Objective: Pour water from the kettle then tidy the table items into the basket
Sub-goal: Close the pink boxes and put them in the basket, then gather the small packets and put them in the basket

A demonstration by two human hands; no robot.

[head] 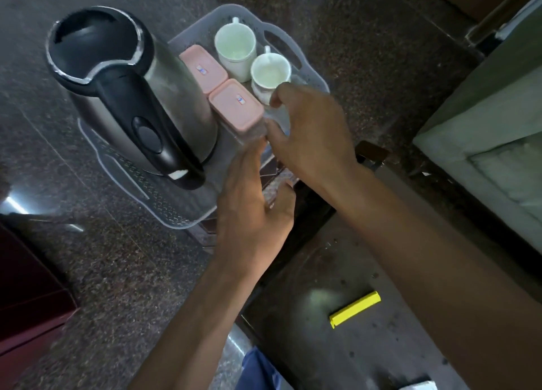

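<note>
Basket [308,76], clear plastic, on the dark worktop [117,272]: holds 1 steel kettle [140,96] at its near-left end, upright with black handle toward the person, presumably where most room is. 2 pink-lidded boxes [236,102] stand side by side just right of the kettle; 2 white cups [234,45] beyond them, handles outward, packed close to save space. Right hand [305,128]: fingers curled, pinching the nearer cup's rim, apparently to seat it. Left hand [252,202]: fingers straight and together, against the basket's near edge, probably steadying it.
</note>
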